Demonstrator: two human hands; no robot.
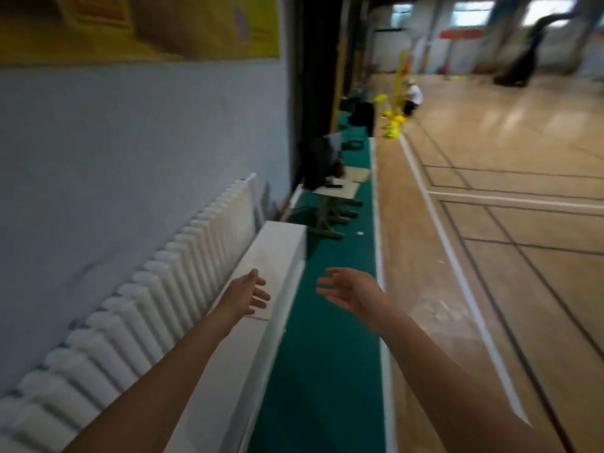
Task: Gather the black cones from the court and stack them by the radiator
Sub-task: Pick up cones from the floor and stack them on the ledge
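No black cone shows in this blurred head view. A long white radiator (137, 305) runs along the blue wall on the left, with a white ledge (277, 243) in front of it. My left hand (246, 294) is stretched out over the ledge with straight fingers and holds nothing. My right hand (348, 291) reaches forward over the green floor strip (327, 371), fingers spread and empty.
A small desk (336, 191) with dark bags stands farther along the green strip. Yellow objects (392, 122) and a crouching person (412, 98) are by the far sideline. The wooden court (506, 223) with white and black lines spreads to the right.
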